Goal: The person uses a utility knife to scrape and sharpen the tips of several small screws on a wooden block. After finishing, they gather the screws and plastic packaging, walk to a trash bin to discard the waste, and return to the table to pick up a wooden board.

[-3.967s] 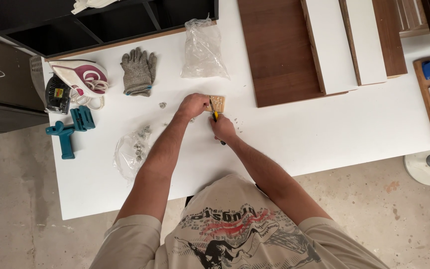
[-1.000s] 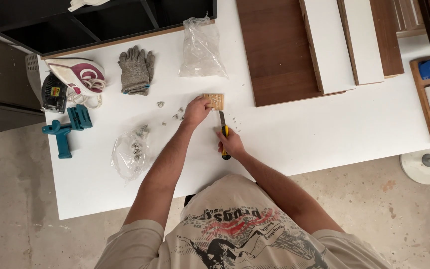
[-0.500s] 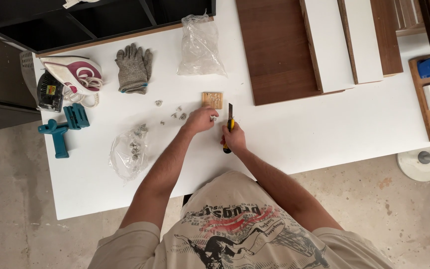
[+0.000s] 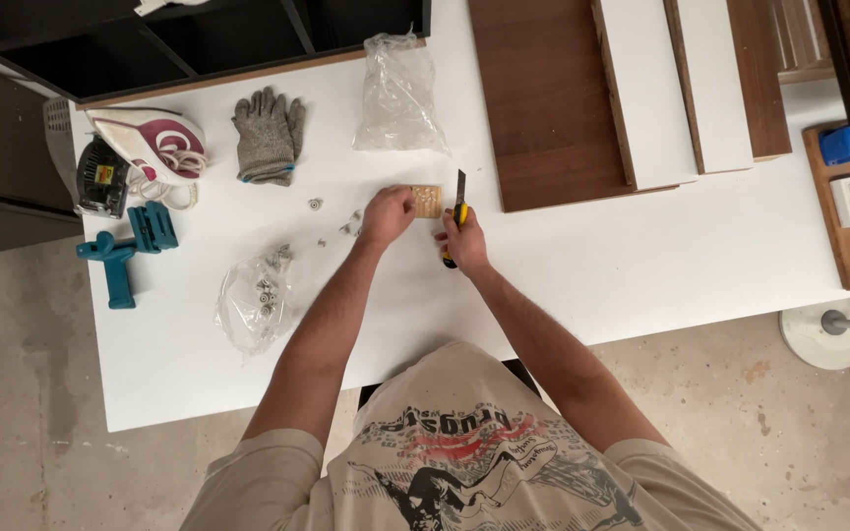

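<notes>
On the white worktop (image 4: 641, 265), the left hand (image 4: 388, 213) closes its grip on a small tan packet of wooden dowels (image 4: 429, 201), pinning one edge. It looks light, thin and easily torn. The right hand (image 4: 464, 241) is clamped round a yellow-and-black utility knife (image 4: 458, 214), blade up beside the packet; the handle is the safe hold.

Bright, even light from overhead fills the scene, and the white table (image 4: 641, 256) reads almost overexposed. Shadows are soft and short, falling just beside the objects. The clear plastic bag (image 4: 400, 98) shows faint glare. Focus is sharp throughout, with slight bending at the far edges.
</notes>
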